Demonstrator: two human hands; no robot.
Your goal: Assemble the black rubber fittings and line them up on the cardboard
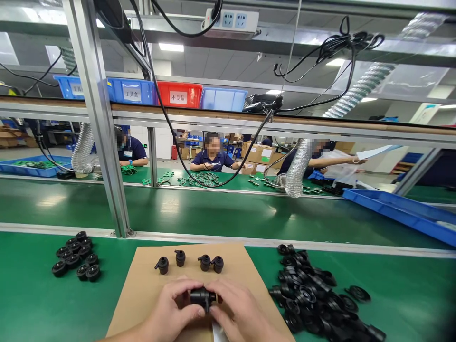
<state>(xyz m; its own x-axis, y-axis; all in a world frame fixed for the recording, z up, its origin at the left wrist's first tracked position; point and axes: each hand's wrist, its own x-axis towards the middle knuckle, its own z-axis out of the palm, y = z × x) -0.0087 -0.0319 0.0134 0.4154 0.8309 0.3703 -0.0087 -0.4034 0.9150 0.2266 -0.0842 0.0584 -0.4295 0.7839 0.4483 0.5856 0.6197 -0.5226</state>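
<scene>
My left hand point(171, 311) and my right hand point(237, 311) meet low in the middle of the view, both closed on one small black plastic part point(202, 298) held just above a brown cardboard sheet point(142, 285). Thumbs and fingertips pinch the part from both sides. Beyond my hands, several similar black parts point(180, 257) stand in a row on the cardboard. A heap of black parts point(309, 294) lies to the right of my right hand. A smaller cluster of round black caps point(76, 261) sits to the left on the green bench.
An aluminium post point(103, 142) rises at left from the bench rail. A green conveyor belt point(213, 213) runs across behind it. A blue tray point(402, 211) rests at right. Other people sit across the line. Cables and a silver hose point(297, 166) hang overhead.
</scene>
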